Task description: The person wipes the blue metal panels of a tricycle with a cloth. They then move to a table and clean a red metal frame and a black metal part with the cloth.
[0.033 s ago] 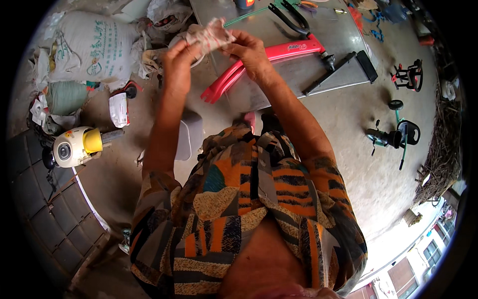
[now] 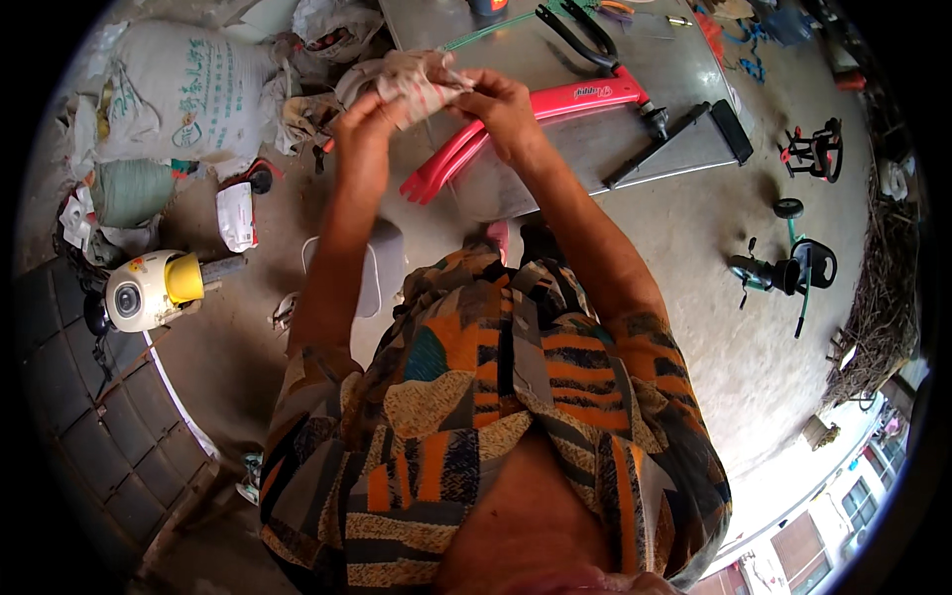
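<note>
A crumpled, pale cloth with thin red stripes [image 2: 421,91] is stretched between my two hands above the near left corner of the metal table. My left hand [image 2: 365,124] pinches its left side, fingers partly behind the folds. My right hand [image 2: 501,111] pinches the right end between thumb and fingers. Just below and right of the cloth, a red bike frame [image 2: 555,102] lies across the table, its split end toward me. A black fork [image 2: 580,42] lies near its far end, and a black bar-shaped part [image 2: 679,144] rests at the table's right edge.
Beyond my hands is the metal table [image 2: 506,193], with a green cord and small tools. Full white sacks [image 2: 188,94] stand at left, near a cream and yellow ride-on toy [image 2: 149,293]. A grey stool [image 2: 382,268] is below my left arm. A small tricycle [image 2: 793,268] stands at right.
The cloth is lower and spread wider between my hands. My left hand has shifted slightly down and right, while my right hand has dipped a little.
</note>
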The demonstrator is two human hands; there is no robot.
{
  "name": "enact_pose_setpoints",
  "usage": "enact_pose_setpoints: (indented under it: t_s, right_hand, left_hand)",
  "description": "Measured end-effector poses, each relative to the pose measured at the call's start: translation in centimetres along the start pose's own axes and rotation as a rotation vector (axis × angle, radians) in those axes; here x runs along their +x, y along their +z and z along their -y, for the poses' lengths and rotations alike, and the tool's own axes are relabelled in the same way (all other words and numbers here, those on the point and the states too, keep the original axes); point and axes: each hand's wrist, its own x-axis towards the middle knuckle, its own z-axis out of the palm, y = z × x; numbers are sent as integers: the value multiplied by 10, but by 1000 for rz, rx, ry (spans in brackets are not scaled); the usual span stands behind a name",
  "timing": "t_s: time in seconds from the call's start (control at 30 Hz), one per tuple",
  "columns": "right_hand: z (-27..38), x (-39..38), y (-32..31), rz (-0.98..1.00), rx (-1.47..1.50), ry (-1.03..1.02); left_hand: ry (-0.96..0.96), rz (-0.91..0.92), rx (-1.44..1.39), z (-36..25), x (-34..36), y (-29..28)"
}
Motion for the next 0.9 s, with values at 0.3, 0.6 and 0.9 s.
enact_pose_setpoints:
  t_s: [0.3, 0.6, 0.9]
  right_hand:
    - [-98, -74, -94, -232, -593, 139]
    - [-94, -131, -128, -310, -519, 391]
    - [-80, -107, -115, -172, -1280, -164]
  left_hand:
    - [-193, 148, 1011, 111, -95, -24]
    - [391, 130, 1392, 158, -1, 26]
    - [125, 246, 1428, 185, 14, 18]
